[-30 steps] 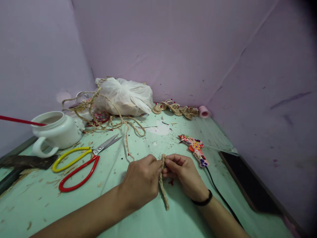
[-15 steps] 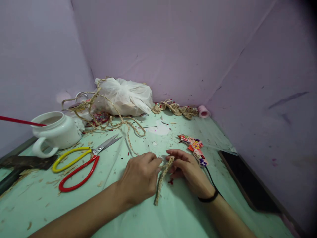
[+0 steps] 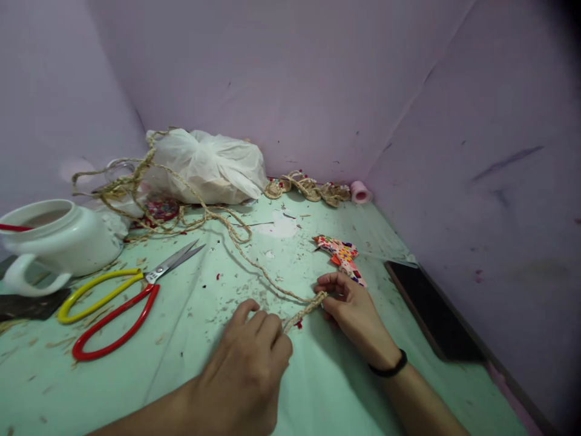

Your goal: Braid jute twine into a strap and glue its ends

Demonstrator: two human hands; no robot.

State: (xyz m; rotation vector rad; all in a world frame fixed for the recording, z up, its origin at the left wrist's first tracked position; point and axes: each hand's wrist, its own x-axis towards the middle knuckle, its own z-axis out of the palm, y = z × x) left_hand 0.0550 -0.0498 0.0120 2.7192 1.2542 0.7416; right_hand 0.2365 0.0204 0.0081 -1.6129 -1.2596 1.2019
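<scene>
A braided straw cord (image 3: 305, 312) stretches between my two hands just above the table. My right hand (image 3: 356, 318), with a dark band at its wrist, pinches the cord's folded upper end between thumb and fingers. My left hand (image 3: 254, 357) is closed at the lower end of the cord; its thumb and fingertips are mostly hidden behind the back of the hand. From the right fingertips, a thin length of the same cord runs back to a loose tangle at the back left. A glue gun covered in patterned material (image 3: 341, 255) lies just beyond my right hand.
Scissors with yellow and red handles (image 3: 118, 306) lie at left beside a white mug (image 3: 86, 239). Behind are a white plastic bag (image 3: 209, 163), several woven straw pieces (image 3: 305, 186) and a pink spool (image 3: 361, 192). A dark phone (image 3: 433, 315) lies at right. Straw scraps litter the table.
My left hand has slid from the cord's upper part toward its lower end. The cord now slants more flatly, and its thin length shows up to my right hand. The view has shifted right.
</scene>
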